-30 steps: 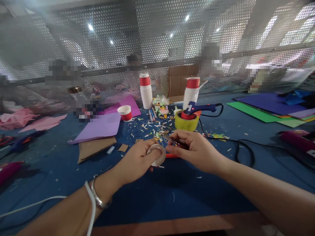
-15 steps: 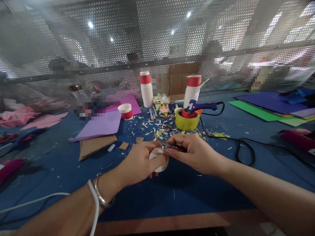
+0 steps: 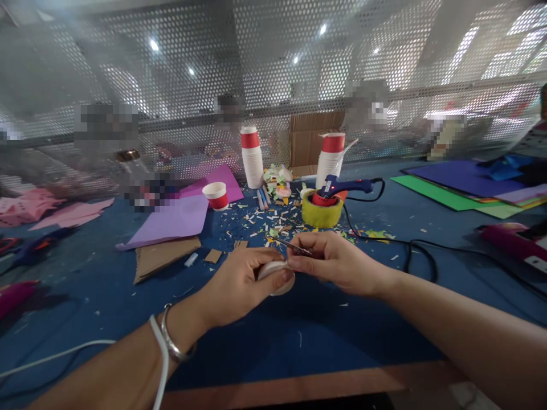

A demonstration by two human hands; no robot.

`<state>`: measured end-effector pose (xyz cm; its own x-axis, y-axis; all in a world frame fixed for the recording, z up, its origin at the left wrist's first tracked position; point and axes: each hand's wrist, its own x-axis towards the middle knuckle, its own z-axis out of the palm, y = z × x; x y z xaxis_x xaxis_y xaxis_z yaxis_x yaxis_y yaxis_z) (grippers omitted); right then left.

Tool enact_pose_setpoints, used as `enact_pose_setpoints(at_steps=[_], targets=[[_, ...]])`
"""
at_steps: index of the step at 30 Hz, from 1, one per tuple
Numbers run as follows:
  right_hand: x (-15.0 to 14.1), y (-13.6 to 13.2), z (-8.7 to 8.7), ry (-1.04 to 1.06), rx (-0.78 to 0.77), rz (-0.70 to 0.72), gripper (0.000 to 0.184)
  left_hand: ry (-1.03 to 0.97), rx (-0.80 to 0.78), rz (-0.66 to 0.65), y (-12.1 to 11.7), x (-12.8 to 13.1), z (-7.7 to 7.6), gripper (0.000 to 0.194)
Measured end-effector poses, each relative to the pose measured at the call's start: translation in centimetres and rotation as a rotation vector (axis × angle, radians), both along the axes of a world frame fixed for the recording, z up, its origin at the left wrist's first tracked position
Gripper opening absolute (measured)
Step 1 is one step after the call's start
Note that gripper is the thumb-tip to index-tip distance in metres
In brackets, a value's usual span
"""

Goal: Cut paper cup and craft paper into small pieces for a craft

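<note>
Dim in here; white lights [image 3: 154, 45] glare along the hazy mesh screen [image 3: 188, 94], shadow darkening the worktop [image 3: 256, 353] toward its near edge.

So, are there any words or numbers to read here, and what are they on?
None that I can read.
Blue glue gun: white label, too small to read.
Magenta tool on the right: pale label, too blurred to read.
</note>
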<state>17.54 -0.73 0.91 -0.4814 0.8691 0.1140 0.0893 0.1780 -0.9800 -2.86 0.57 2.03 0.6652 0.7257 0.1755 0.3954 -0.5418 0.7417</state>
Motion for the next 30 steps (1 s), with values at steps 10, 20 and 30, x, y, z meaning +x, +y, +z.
enact_pose_setpoints(at_steps=[10, 20, 30], targets=[[0.5, -0.4, 0.0, -0.154, 0.337, -0.15, 0.033, -0.131, 0.128, 0.151, -0.1, -0.3, -0.3, 0.025], [0.6, -0.6, -0.3, -0.324, 0.462, -0.173, 0.032, -0.124, 0.205, 0.16, -0.2, -0.5, -0.3, 0.022], [0.6, -1.0, -0.1, -0.328, 0.567, -0.162, 0.031, -0.194, 0.109, 0.115, -0.5, -0.5, -0.3, 0.022]])
